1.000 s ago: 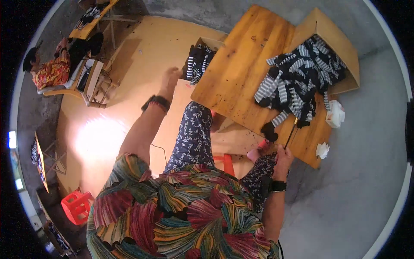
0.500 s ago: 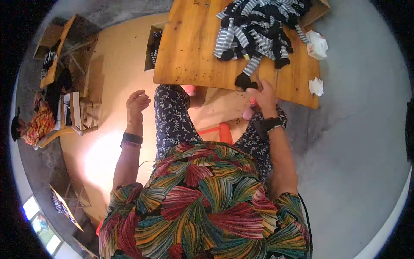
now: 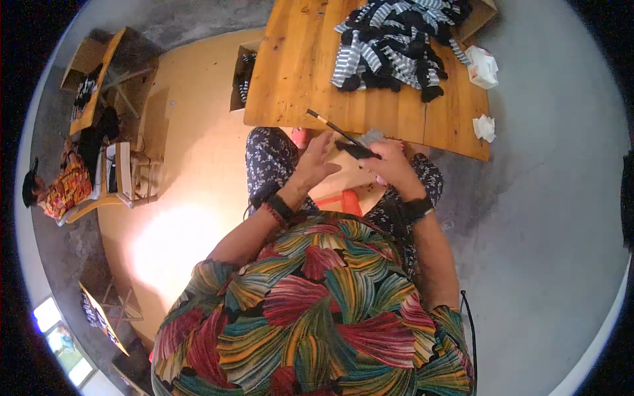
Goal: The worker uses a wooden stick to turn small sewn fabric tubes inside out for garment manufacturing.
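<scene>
Just off the front edge of the table, my right hand (image 3: 397,166) is closed around a black-and-grey sock (image 3: 358,150). A thin dark stick (image 3: 330,124) with a pale band near its tip sticks out from the same hand, slanting up to the left over the table edge. Whether the stick lies inside the sock or beside it, I cannot tell. My left hand (image 3: 316,165) is held left of the sock with thumb and fingers apart and nothing in it. A heap of black socks with grey-and-white striped tops (image 3: 389,49) lies on the wooden table (image 3: 297,79).
A white tissue box (image 3: 483,67) and a crumpled tissue (image 3: 484,128) lie at the table's right side. An open box with socks (image 3: 244,79) stands left of the table. Another person (image 3: 66,188) sits far left at a second table (image 3: 99,82). A red stool (image 3: 343,201) shows between my knees.
My right hand has drawn the sock off the table edge toward me. The left hand has swung inward from the far left to beside it. The dark stick now shows plainly.
</scene>
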A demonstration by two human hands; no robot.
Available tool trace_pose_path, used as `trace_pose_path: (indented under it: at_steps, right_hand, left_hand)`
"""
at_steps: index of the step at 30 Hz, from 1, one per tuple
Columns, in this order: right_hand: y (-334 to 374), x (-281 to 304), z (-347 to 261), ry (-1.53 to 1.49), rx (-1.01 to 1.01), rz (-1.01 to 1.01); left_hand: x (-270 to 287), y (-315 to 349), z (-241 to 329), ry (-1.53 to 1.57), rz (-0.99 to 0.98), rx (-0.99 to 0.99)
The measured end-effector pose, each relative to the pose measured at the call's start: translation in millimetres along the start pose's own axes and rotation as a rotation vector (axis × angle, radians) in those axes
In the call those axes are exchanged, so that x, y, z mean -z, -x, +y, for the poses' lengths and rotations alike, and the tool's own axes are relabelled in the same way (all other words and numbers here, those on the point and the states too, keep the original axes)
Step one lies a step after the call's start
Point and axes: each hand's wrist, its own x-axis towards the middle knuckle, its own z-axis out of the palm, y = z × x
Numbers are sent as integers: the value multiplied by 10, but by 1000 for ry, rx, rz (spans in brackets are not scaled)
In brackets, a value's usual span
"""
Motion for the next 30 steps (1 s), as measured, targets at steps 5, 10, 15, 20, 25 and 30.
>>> trace_pose_path:
  at_steps: [5, 10, 15, 20, 25, 30]
  right_hand:
    - [224, 285, -689, -611, -98, -121]
    - [-98, 285, -399, -789, -198, 33]
    - [-348, -5, -342, -805, -15, 332]
    - [-161, -234, -212, -743, -105, 318]
    - [9, -599, -102, -968, -240, 104]
    - [-29, -602, -183, -980, -215, 171]
  left_hand:
    - [113, -34, 682, 259, -559, 161]
    - [62, 135, 607, 416, -516, 255]
    - [40, 65, 578, 751, -303, 342]
    - [193, -245, 384, 1001, -51, 466]
    - [125, -277, 197, 1084, -24, 416]
    - [-5, -176, 350, 1018, 8, 432]
